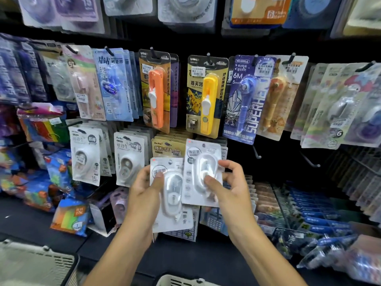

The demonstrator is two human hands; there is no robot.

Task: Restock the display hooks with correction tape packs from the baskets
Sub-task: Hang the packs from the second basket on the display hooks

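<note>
My left hand (pixel 144 188) grips a white correction tape pack (pixel 172 195), thumb on its front near the top. My right hand (pixel 228 182) holds a second white correction tape pack (pixel 201 162) a little higher, thumb pressed on the clear blister. Both packs are in front of the lower row of display hooks, just below a hook of beige packs (pixel 168 148). Two bare hooks (pixel 256 152) (pixel 310 161) stick out to the right. Pale basket rims show at the bottom left (pixel 35 263) and bottom centre (pixel 179 280).
White tape packs (pixel 85 155) (pixel 128 159) hang at the left of the lower row. Above hang an orange clip dispenser pack (pixel 155 89), a yellow one (pixel 207 96) and a blue tape pack (pixel 245 100). Boxed stock (pixel 266 205) fills the shelf at right.
</note>
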